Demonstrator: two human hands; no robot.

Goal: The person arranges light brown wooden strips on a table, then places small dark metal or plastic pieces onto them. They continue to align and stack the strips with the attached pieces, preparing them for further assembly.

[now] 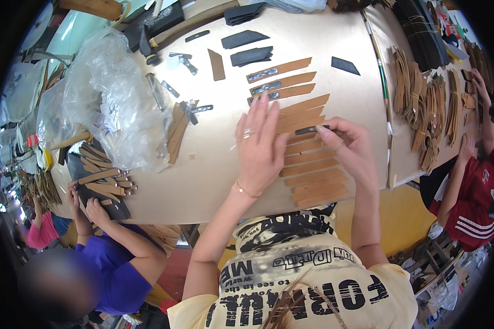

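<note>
My right hand (352,147) pinches one end of a small dark narrow strip (307,131) between thumb and fingers, just over a row of brown leather strips (313,164) laid side by side. Flat and stretched out, my left hand (258,147) reaches up the row. Its fingertips touch a small shiny dark piece (273,95) on one of the upper strips, partly covering it. Above, two more leather strips (299,64) each carry a similar shiny piece (263,74). My left palm hides the left ends of some middle strips.
Stacks of black pieces (245,38) and a hammer (147,46) lie at the back. Crumpled clear plastic bags (110,98) cover the left side. A co-worker in purple (121,268) handles strips at left; bundled brown strips (422,109) lie on the right table.
</note>
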